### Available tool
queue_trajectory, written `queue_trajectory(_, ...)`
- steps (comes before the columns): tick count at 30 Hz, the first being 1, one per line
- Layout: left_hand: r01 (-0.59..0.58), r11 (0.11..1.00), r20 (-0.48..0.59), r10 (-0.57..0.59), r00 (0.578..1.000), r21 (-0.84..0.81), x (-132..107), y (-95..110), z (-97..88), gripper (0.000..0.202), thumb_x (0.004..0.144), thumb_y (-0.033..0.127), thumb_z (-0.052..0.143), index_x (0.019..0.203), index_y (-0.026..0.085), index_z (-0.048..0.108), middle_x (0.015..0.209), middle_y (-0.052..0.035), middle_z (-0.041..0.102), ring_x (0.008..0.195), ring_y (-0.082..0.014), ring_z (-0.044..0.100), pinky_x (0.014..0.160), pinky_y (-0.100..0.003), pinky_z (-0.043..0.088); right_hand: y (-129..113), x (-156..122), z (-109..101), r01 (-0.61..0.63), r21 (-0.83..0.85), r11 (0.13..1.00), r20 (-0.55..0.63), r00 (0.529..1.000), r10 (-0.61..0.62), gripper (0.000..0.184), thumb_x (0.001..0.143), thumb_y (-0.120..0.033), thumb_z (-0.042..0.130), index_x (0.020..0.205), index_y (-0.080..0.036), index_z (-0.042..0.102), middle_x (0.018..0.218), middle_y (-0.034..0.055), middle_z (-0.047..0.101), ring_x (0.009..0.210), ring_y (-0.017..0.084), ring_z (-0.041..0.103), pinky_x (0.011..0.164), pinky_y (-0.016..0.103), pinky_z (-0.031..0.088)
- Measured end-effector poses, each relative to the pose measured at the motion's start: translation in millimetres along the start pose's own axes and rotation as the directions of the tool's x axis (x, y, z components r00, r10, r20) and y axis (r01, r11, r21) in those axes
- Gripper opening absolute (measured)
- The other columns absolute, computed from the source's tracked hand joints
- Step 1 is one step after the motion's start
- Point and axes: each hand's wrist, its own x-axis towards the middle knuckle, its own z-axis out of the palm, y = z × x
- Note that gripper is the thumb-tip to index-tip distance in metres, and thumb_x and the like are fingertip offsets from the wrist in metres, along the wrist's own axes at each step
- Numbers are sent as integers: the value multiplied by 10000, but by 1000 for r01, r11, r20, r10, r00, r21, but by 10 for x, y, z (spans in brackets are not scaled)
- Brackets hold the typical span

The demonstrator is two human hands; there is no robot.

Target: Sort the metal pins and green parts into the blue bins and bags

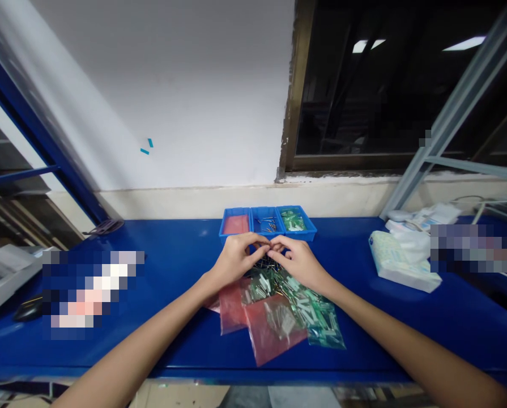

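Note:
My left hand [241, 256] and my right hand [298, 259] meet at the fingertips above a pile of thin dark metal pieces, perhaps screws [265, 265]. The fingers of both hands are pinched together; whatever lies between them is too small to make out. Below the hands lie pink plastic bags [264, 334] and, to the right, green plastic bags [327, 326] with small pale pieces inside. Just beyond my fingers stands a blue three-compartment tray [253, 231]. Its left compartment holds pink bags, the middle one a few loose metal pieces, the right one green bags.
A tissue pack [401, 266] lies on the blue table [172, 340] at the right, with white plastic and papers behind it. On the left are a black computer mouse [28, 309] and a white box [7, 277]. Metal posts rise on both sides before a wall and window.

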Motion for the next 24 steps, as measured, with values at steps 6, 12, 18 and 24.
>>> queue_trajectory(6,108,987,-52,-115,992,-118,30,9,9,164,898,338,701,899,185,761,827,-32,726,641,-114,584,589,-238,454,-35,-32,35,101,-131,986,-42,993,-108,120,932,-257,595,861,-196,669,765,6,665,662,145,580,592,259,407)
queue_trajectory(12,176,980,-103,-186,977,-96,49,-105,-17,244,903,328,678,1076,156,681,758,-3,672,596,-105,565,588,-236,474,78,268,-99,231,-518,824,-10,961,-276,181,970,-207,484,891,-184,645,883,70,659,872,220,585,801,347,457)
queue_trajectory(18,20,958,84,-46,995,286,29,-229,-168,204,990,273,514,1088,155,648,871,-43,684,723,-147,623,691,-282,488,121,494,-216,226,-727,648,42,957,-287,215,971,-245,504,1047,-120,661,1030,158,645,1032,302,529,911,457,455)
queue_trajectory(24,-35,842,314,-162,936,539,43,-222,-313,258,987,316,517,1167,184,648,875,-67,717,769,-193,675,650,-272,466,27,44,-43,311,-582,752,152,949,-275,213,997,-213,480,933,-149,673,927,90,649,938,239,544,892,405,470)
